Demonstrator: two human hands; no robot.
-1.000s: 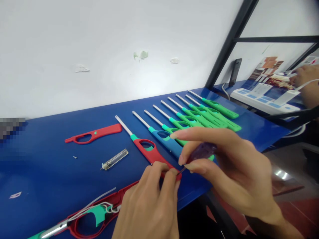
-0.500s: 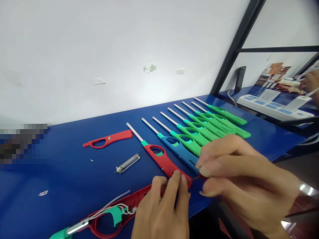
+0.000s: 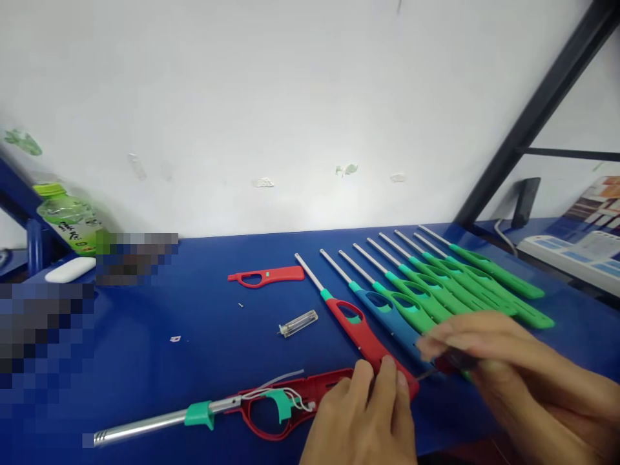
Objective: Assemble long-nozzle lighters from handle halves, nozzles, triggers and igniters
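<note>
My left hand (image 3: 363,413) lies with bent fingers over the handle end of a red gas lighter (image 3: 361,329), holding it to the table. Pinched in my right hand (image 3: 513,381) is a small screwdriver (image 3: 455,360) with a dark red and black handle, blurred. Its thin shaft points left to the handle end by my left fingertips; the exact contact is unclear. An opened red lighter shell (image 3: 329,381) runs under my left hand, showing white wires, a green trigger (image 3: 279,405) and a metal tube (image 3: 145,426).
Beyond the fingers lie a blue lighter (image 3: 387,313) and several green lighters (image 3: 411,310) in a row. A loose red shell half (image 3: 281,274), clear fuel tank (image 3: 298,323) and tiny screw (image 3: 240,305) lie farther back. A bottle (image 3: 72,223) stands at far left.
The view has swung left, bringing the bottle and the whole metal tube into sight. My left hand stays on the red lighter; my right hand keeps the screwdriver near its end, its grip slightly turned.
</note>
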